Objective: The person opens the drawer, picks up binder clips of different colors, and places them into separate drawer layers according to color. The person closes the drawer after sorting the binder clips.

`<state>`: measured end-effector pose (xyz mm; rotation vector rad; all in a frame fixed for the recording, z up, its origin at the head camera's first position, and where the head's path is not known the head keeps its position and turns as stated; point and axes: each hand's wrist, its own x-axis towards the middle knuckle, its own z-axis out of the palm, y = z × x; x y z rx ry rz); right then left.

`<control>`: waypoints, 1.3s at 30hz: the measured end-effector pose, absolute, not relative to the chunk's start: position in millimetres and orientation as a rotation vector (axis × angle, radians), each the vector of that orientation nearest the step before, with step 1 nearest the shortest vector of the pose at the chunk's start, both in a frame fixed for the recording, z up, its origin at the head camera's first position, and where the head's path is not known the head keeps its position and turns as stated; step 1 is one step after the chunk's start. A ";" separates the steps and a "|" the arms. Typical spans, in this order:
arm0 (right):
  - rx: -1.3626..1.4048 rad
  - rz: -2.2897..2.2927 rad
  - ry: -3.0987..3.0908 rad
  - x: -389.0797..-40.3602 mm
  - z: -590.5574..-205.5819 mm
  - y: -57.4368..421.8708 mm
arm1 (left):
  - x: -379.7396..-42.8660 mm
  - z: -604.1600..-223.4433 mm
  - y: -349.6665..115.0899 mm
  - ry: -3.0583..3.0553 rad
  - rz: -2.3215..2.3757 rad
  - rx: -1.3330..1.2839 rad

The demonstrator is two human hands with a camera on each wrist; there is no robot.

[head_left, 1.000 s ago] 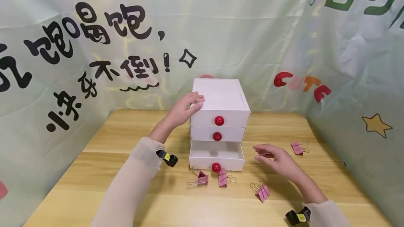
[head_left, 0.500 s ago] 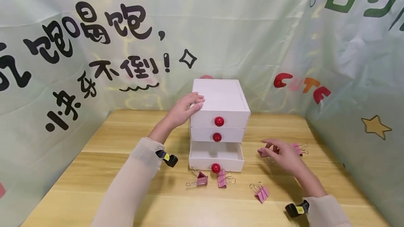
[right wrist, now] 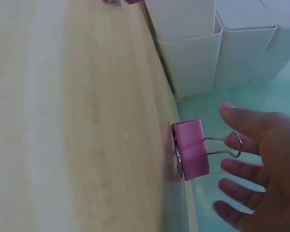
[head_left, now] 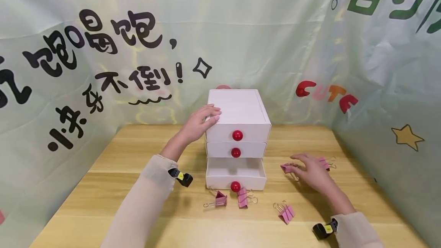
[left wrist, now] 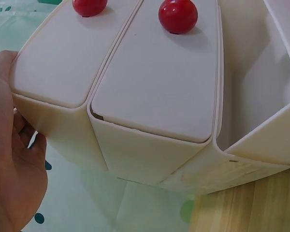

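My left hand (head_left: 198,125) rests on the top left edge of a small white drawer unit (head_left: 237,104). In the left wrist view its thumb and fingers (left wrist: 38,145) lie at the unit's corner. The bottom drawer (head_left: 218,181) is pulled out and has a red knob (head_left: 236,186); the two upper drawers are closed. Right of the unit, my right hand (head_left: 311,173) hovers at a pink binder clip (head_left: 286,168). In the right wrist view the thumb and fingers are spread around the wire handles of the binder clip (right wrist: 192,150), without pinching them.
Two pink binder clips, one tilted (head_left: 221,198) and one flat (head_left: 242,198), lie before the open drawer. Another binder clip (head_left: 286,214) is nearer the front; one more (head_left: 324,162) shows behind the right hand. A printed cloth (head_left: 241,53) backs the wooden table (head_left: 138,156).
My right hand has moved right and down to the clip beside the unit, which was out of sight a second ago. The left hand stays on the unit. The head view shifts slightly.
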<state>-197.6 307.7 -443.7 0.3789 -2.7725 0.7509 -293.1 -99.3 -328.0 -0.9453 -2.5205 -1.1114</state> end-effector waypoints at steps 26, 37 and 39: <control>0.336 0.703 -2.891 -200.0 -450.7 310.5 | -293.4 -327.1 -100.4 -2.507 -1.132 -0.927; 0.296 0.648 -2.930 -198.4 -451.0 311.3 | -294.0 -329.3 -99.4 -2.501 -1.141 -0.935; 0.287 0.637 -2.937 -197.9 -449.6 312.3 | -293.8 -328.7 -99.2 -2.502 -1.139 -0.940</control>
